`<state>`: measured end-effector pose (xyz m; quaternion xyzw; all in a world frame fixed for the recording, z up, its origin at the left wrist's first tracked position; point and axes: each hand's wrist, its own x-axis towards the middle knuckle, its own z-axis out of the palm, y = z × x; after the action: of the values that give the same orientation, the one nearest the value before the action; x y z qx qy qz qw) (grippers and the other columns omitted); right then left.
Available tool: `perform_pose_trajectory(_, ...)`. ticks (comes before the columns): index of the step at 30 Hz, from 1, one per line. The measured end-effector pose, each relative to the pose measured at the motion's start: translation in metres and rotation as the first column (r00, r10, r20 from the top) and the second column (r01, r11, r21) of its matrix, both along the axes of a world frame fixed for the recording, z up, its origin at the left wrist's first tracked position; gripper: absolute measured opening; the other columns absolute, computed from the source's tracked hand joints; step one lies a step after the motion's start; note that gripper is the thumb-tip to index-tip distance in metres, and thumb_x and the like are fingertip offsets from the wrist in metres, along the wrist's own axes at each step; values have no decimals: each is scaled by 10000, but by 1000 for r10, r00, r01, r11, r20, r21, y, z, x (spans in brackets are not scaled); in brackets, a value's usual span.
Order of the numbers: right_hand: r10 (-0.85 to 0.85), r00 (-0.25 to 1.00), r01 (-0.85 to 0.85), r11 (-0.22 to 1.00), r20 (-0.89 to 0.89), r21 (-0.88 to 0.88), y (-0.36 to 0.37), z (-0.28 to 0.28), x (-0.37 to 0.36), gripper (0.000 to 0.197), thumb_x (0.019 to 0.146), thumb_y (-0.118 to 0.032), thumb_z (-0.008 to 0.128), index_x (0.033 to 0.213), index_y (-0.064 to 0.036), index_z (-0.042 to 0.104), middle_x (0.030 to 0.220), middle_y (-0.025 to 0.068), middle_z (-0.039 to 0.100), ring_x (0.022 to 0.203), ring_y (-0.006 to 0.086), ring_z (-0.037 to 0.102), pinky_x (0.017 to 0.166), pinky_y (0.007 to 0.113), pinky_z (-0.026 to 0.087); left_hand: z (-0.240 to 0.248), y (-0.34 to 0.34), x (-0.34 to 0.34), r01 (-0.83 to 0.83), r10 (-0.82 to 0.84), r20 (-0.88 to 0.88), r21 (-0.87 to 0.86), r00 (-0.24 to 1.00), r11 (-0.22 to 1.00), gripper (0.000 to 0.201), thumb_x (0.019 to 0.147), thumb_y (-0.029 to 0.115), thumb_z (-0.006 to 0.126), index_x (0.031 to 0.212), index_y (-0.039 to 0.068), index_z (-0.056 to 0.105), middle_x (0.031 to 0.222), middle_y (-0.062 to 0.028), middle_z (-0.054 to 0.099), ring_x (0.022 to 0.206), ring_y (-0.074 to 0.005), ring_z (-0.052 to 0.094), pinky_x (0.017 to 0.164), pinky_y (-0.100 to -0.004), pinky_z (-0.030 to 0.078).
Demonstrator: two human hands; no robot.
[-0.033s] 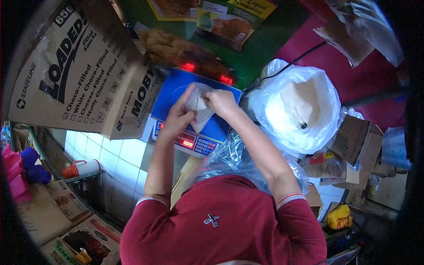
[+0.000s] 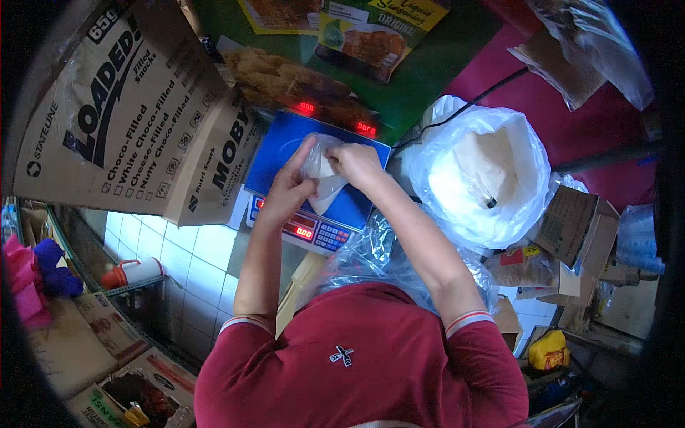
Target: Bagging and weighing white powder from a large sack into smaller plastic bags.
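Observation:
A small clear plastic bag (image 2: 325,188) with white powder in its lower part is between my two hands, over the blue platform of a digital scale (image 2: 282,150). My left hand (image 2: 291,184) grips the bag's left side between thumb and fingers. At the bag's upper right edge, my right hand (image 2: 357,165) is closed with its fingers pinching the plastic. The bag's bottom corner points toward me; whether it touches the platform I cannot tell. Red digits glow on the scale's front panel, beside a keypad, and on displays behind the platform.
Right of the scale stands a big white plastic sack (image 2: 457,214) of pale powder, with a black cable (image 2: 464,107) behind it. Large cardboard boxes (image 2: 107,121) rise at the left. Crumpled clear plastic (image 2: 367,260) lies before me. An opened carton (image 2: 581,235) sits far right.

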<state>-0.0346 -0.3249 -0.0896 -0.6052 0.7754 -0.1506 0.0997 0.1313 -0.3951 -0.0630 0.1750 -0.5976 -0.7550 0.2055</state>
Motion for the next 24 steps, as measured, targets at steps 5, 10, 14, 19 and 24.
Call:
perform_pose_trajectory(5,31,999,-31,1000,-10,-1,-7,-8,2,188,737,-186,561,902,-150,645,765,126,632,707,301,618,599,414,475,-7,-7,3,-9,9,-9,-11,1000,1000,705,710,-87,467,1371,79,287,1404,-58,278,1022,-105,465,715,-221,443)
perform_pose_trajectory(10,35,999,-34,999,-27,39,-8,-6,4,192,736,-176,560,909,-158,642,761,121,634,709,305,618,599,415,474,-8,-8,4,11,-11,-2,23,1000,1000,712,702,-86,467,1371,70,282,1398,-68,283,1052,-106,450,749,-219,435)
perform_pose_trajectory(14,36,999,-37,998,23,59,-7,1,8,183,726,-159,549,883,-144,642,794,127,637,743,302,622,623,417,480,-10,-9,5,2,-2,-14,-26,1000,1000,721,688,-80,467,1371,51,274,1393,-80,285,1114,-123,421,815,-219,415)
perform_pose_trajectory(19,27,999,-30,998,45,50,-7,-1,10,177,695,-131,559,852,-121,639,830,133,636,784,298,623,646,422,484,-9,-10,9,20,-22,-16,-124,1000,992,727,681,-82,459,1371,48,270,1400,-90,277,1191,-152,375,849,-226,405)
perform_pose_trajectory(24,-46,996,53,993,74,-106,-3,15,12,174,725,-199,599,877,-121,629,832,107,625,757,297,612,636,411,475,0,-4,11,17,-17,-9,-11,1000,1000,721,691,-80,448,1375,61,267,1394,-82,284,1168,-148,388,811,-233,435)
